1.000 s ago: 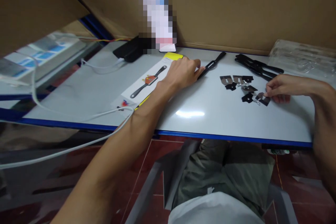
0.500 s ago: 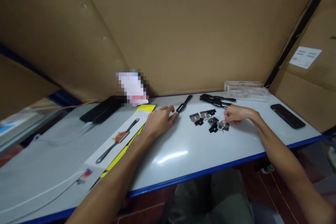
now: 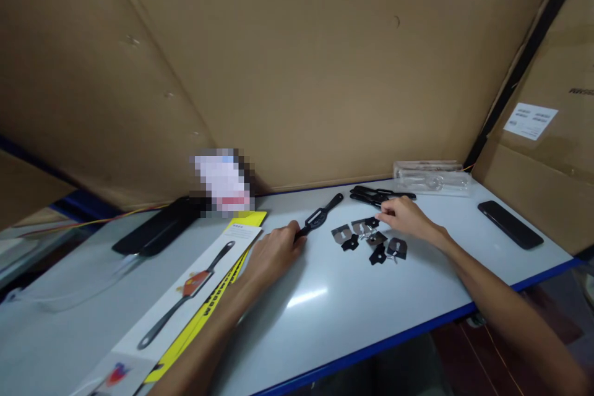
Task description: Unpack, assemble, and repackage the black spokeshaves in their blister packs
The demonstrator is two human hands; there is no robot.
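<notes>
My left hand (image 3: 278, 253) is closed round the near handle of a black spokeshave body (image 3: 317, 218), which lies slantwise on the table with its far handle pointing to the back. My right hand (image 3: 401, 215) hovers over the loose parts, thumb and fingertips pinched together beside a small black cap (image 3: 372, 222); whether anything is between them is hidden. Around it lie silver blades (image 3: 342, 234), another silver blade (image 3: 398, 248) with a small screw (image 3: 393, 256) on it, and black caps (image 3: 378, 254). Behind my right hand several more black spokeshave bodies (image 3: 371, 194) are stacked.
A printed card and yellow packaging (image 3: 199, 297) lie under and beside my left forearm. A black phone (image 3: 510, 224) rests at the right. Clear plastic packs (image 3: 431, 178) stand along the cardboard wall (image 3: 297, 74). A dark flat tray-like object (image 3: 158, 235) lies at the left.
My right hand has moved from the rightmost silver blade back and left, towards a black cap. My left hand now grips the spokeshave handle more fully. The view has tilted slightly upwards.
</notes>
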